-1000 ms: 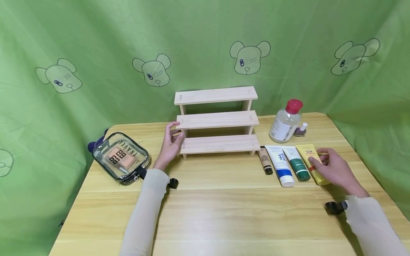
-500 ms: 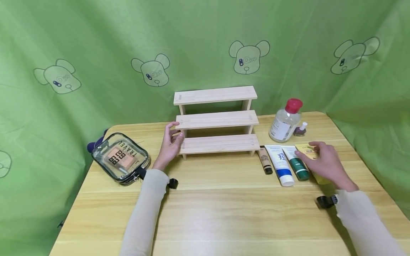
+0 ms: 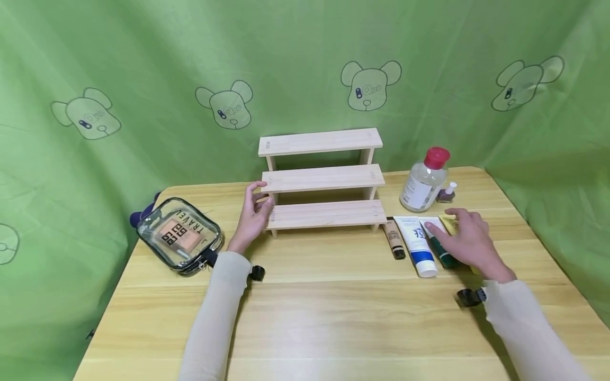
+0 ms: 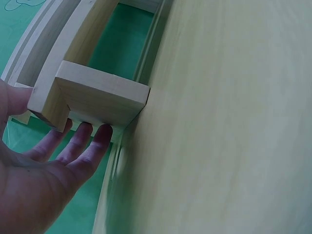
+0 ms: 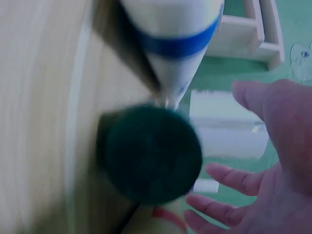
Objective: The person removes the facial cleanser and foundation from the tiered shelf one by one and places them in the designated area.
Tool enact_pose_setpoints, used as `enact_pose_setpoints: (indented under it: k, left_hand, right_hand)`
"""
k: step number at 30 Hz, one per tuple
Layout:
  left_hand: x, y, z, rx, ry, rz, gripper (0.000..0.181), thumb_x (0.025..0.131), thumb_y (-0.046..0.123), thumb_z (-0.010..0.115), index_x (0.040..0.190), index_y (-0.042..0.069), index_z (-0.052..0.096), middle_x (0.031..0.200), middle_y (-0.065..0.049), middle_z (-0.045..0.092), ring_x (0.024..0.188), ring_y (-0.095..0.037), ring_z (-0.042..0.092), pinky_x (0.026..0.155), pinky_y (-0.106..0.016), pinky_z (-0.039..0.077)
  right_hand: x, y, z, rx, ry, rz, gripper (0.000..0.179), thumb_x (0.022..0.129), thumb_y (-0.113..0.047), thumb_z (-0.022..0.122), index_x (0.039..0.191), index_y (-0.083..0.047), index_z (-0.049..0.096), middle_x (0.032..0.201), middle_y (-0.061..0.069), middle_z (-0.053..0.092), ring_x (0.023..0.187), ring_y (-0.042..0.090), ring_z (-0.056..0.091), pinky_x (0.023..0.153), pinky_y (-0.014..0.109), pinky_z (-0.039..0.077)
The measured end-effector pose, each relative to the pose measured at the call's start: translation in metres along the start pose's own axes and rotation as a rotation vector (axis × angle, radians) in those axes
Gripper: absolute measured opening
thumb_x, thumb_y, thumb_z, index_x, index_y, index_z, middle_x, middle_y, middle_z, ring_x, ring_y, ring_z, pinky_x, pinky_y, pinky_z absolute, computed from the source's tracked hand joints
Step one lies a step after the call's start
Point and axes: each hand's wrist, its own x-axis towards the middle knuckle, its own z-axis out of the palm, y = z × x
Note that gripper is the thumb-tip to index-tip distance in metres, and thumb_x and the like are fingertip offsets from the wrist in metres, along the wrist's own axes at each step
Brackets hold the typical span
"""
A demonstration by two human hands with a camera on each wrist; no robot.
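Note:
A pale three-tier wooden display rack [image 3: 326, 214] stands at the back middle of the table. My left hand [image 3: 251, 219] holds its left end, the thumb over the lowest shelf and several fingers at the side panel [image 4: 105, 92]. My right hand [image 3: 469, 241] hovers with spread fingers over the flat row of tubes at right, holding nothing. Beneath it, the green-and-white tube [image 3: 443, 254] and the yellow tube [image 3: 449, 223] are partly hidden. Left of these lie a blue-and-white tube [image 3: 416, 246] and a small beige tube [image 3: 394, 241]. The green cap [image 5: 153, 153] looms large in the right wrist view.
A clear bottle with a red cap [image 3: 436, 157] stands behind the tubes, beside a small dark nail polish bottle [image 3: 447, 194]. At left lies a transparent travel pouch [image 3: 178, 235] with items inside. A green curtain [image 3: 295, 63] hangs behind the table.
My right hand has moved left from the yellow tube to over the green-and-white one, its fingers spread. The left hand and the rack have stayed in place.

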Motion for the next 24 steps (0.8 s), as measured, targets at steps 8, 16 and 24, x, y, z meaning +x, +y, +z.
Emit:
enact_pose_setpoints:
  k: [8, 16, 24]
  left_hand:
    - [-0.001, 0.002, 0.0, -0.001, -0.001, -0.006, 0.049, 0.112, 0.008, 0.054, 0.156, 0.024, 0.038, 0.151, -0.027, 0.054, 0.134, -0.05, 0.062, 0.116, -0.058, 0.052]
    - [0.0, 0.002, 0.001, -0.014, 0.003, 0.003, 0.049, 0.113, 0.007, 0.054, 0.156, 0.021, 0.037, 0.152, -0.029, 0.054, 0.136, -0.053, 0.06, 0.118, -0.059, 0.05]
    - [0.0, 0.003, 0.001, -0.004, 0.004, 0.007, 0.048, 0.113, 0.008, 0.055, 0.156, 0.023, 0.038, 0.151, -0.028, 0.054, 0.135, -0.053, 0.06, 0.117, -0.059, 0.051]
  right_hand:
    - [-0.004, -0.033, 0.015, 0.039, 0.081, -0.234, 0.069, 0.1, -0.032, 0.082, 0.146, 0.012, 0.054, 0.146, 0.041, 0.054, 0.135, 0.062, 0.048, 0.105, 0.078, 0.043]
    - [-0.008, -0.058, 0.03, 0.049, -0.069, -0.468, 0.042, 0.09, -0.011, 0.09, 0.126, 0.001, 0.072, 0.119, 0.018, 0.078, 0.111, 0.038, 0.073, 0.099, 0.062, 0.058]
    - [-0.008, -0.068, 0.036, -0.06, -0.132, -0.405, 0.046, 0.087, -0.012, 0.092, 0.128, -0.003, 0.073, 0.129, 0.02, 0.074, 0.123, 0.043, 0.068, 0.107, 0.066, 0.054]
